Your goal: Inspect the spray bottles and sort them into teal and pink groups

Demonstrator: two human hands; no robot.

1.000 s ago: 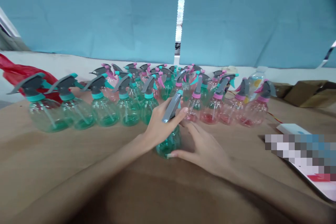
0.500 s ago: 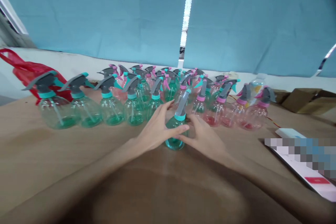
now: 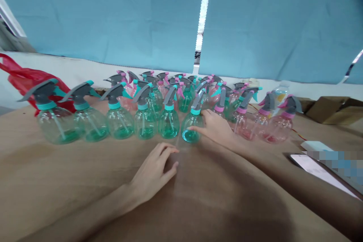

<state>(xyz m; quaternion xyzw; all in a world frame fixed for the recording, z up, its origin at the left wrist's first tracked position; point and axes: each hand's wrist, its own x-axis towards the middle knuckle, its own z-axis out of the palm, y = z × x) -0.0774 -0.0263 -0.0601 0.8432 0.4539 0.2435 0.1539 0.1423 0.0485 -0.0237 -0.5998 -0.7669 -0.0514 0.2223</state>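
On the brown counter [image 3: 56,181], lots of green spray bottles [image 3: 146,124] and pink spray bottles [image 3: 279,130] stood close together in a big bunch. The right hand [image 3: 215,126] was open, with its fingers stretched out flat. Its fingertips [image 3: 196,128] touched the side of one green spray bottle [image 3: 191,136], which stood up straight at the front of the bunch. The left hand [image 3: 153,172] was lower on the counter, away from the bottles. Its fingers were a little curled, and it held nothing. A red plastic bag [image 3: 28,83] lay behind the bottles on the left, and a cardboard box [image 3: 331,109] sat far off on the right.
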